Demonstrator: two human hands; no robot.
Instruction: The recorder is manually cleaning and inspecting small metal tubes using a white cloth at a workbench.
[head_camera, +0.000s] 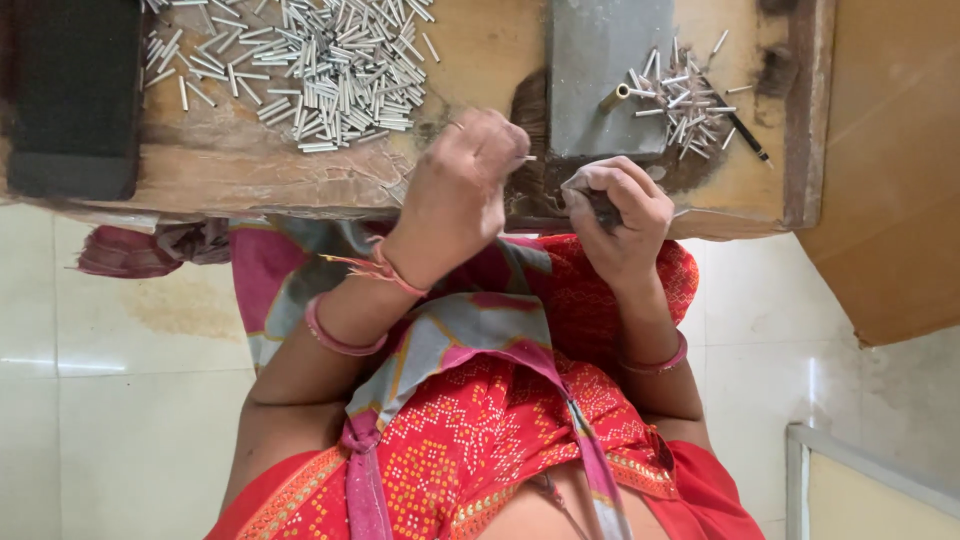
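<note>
One thin metal tube (527, 157) half-hidden in left hand (462, 190).

Bare surface (480, 50) between tube heap (330, 65) and grey block (600, 60), black box (75, 95) blocking far left, raised rim (808, 110) closing right

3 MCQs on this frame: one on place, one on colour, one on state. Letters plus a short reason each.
1. Where is the large pile of small metal tubes?
A. on the wooden bench, ahead of the left hand
B. on the floor tiles
C. in the person's lap

2. What colour is the bangle on the left wrist?
A. green
B. pink
C. black

3. What is the left hand doing?
A. lying flat and open
B. pinching one thin tube at its fingertips
C. hanging off the bench edge

Answers:
1 A: the heap lies on the wooden bench top.
2 B: a pink ring circles the wrist.
3 B: a thin tube pokes out from the closed fingertips, toward the right hand.
</note>
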